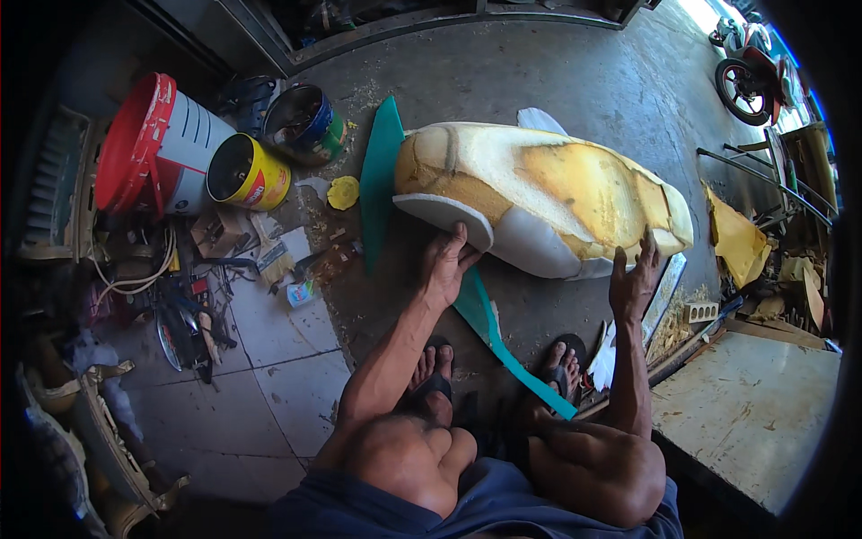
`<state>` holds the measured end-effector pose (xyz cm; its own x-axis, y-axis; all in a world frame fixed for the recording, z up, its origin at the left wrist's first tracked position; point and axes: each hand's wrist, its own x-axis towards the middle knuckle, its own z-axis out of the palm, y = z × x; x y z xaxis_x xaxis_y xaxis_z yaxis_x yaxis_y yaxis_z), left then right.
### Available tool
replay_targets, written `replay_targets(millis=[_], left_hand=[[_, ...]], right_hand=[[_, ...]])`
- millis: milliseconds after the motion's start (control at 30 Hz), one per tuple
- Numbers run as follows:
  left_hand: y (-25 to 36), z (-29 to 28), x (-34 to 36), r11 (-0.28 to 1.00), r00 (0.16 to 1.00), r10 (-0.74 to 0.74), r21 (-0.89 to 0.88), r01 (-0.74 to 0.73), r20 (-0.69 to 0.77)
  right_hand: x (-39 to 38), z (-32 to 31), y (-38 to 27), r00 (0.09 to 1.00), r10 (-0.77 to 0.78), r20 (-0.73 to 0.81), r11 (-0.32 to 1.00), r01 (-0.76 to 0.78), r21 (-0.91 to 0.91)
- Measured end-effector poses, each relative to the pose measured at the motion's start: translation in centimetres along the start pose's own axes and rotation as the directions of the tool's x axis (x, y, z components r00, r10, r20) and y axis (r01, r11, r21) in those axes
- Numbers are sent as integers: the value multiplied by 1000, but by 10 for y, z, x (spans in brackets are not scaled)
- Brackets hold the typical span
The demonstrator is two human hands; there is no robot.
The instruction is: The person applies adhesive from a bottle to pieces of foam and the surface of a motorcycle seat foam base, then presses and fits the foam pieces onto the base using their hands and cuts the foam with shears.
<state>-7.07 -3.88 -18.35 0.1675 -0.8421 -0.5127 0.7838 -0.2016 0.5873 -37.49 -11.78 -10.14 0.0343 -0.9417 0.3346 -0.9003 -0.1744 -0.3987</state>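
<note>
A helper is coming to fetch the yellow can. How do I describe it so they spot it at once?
From the big foam piece, look left past the teal sheet. Beyond it, between a red-rimmed bucket and a blue-and-green tin, stands the open yellow can. Of these three containers, only its side is mostly yellow, with red marking.

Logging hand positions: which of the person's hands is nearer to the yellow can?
Left. The left hand is right of the yellow can, at the foam piece's near edge; the right hand is farther right, by that piece's right end.
</note>
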Motion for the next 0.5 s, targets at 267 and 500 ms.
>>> replay_targets(millis=[267,500], left_hand=[[49,-78,-21,264,783,610,963,-53,-124],[135,-220,-72,-648,803,541,732,211,249]], right_hand=[[-68,13,-55,926,-159,343,903,-4,430],[-74,17,-82,813,-267,517,839,-68,541]])
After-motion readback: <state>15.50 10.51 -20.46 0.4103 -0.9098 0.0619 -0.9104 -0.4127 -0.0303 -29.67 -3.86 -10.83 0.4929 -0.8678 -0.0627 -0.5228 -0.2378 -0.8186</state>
